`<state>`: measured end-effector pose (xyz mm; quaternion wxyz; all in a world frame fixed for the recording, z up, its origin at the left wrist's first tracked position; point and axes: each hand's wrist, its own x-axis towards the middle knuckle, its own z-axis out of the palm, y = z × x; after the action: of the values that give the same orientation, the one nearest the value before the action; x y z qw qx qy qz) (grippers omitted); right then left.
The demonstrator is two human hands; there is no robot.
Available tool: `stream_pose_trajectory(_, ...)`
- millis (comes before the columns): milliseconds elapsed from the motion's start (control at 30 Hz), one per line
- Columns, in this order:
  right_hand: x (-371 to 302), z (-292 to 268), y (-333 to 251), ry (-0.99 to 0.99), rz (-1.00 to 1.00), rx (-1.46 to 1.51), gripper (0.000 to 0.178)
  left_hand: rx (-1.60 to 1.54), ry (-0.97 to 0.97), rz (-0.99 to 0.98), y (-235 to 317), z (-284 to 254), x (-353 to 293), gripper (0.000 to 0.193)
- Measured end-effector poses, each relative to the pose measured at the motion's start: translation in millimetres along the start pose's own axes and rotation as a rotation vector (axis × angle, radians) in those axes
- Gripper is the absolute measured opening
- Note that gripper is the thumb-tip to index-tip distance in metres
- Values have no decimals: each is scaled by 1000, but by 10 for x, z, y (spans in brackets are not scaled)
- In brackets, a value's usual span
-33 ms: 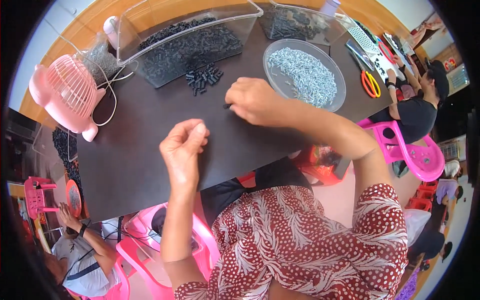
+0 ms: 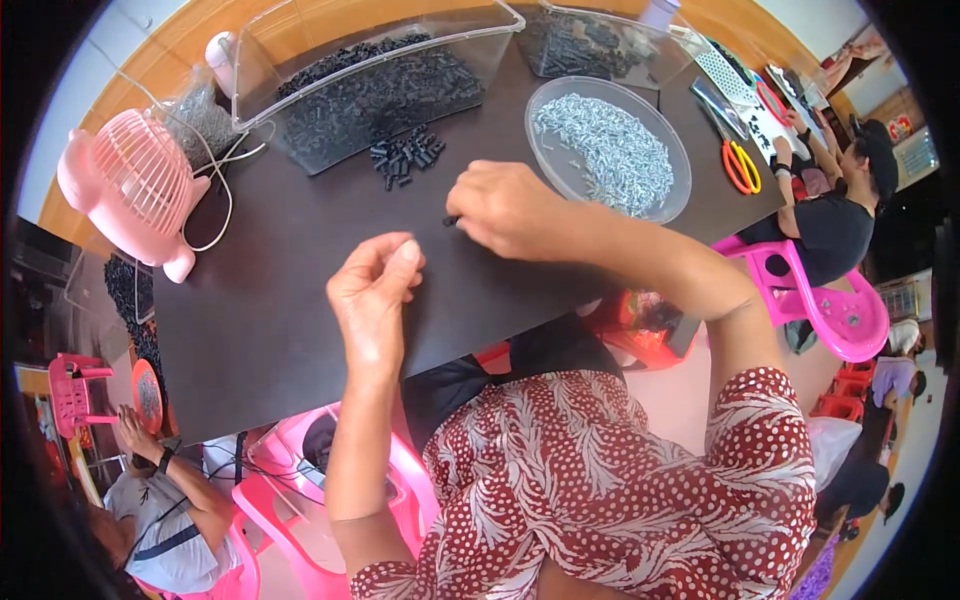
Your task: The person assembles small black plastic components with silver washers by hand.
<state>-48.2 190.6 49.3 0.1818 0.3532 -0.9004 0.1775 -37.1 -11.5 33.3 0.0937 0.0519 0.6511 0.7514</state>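
Nearest the body, the left hand (image 2: 375, 290) hovers over the dark matte tabletop (image 2: 260, 300), thumb and fingertips pressed together; whether anything is pinched between them cannot be told. Just beyond, the right hand (image 2: 510, 210) pinches a small black cylindrical piece (image 2: 452, 221) at its fingertips, long axis roughly left-right, pointing toward the left hand. Further out lies a loose heap of black cylindrical pieces (image 2: 405, 157), closer to the right hand, beside a round clear bowl of silvery pins (image 2: 610, 150). A pink desk fan (image 2: 135, 190) stands far left.
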Motion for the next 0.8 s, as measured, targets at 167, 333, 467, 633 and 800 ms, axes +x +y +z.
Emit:
stream_pose_trajectory(167, 33, -85, -271, 5, -42, 44, 18, -25, -78, -18, -29, 153, -21, 14)
stream_pose_trajectory(333, -86, -126, -286, 122, 62, 236, 13, -271, -110, -128, -50, 221, -78, 13)
stream_pose_trajectory(467, -155, -155, -341, 87, 248, 389, 11, -431, -108, -216, -86, 244, -151, 13)
stream_pose_trajectory(633, -235, -128, -340, 131, 239, 374, 10, -421, -119, -218, -90, 295, -192, 13)
stream_pose_trajectory(800, -263, -151, -393, 195, 212, 306, 9, -401, -118, -198, -102, 347, -223, 14)
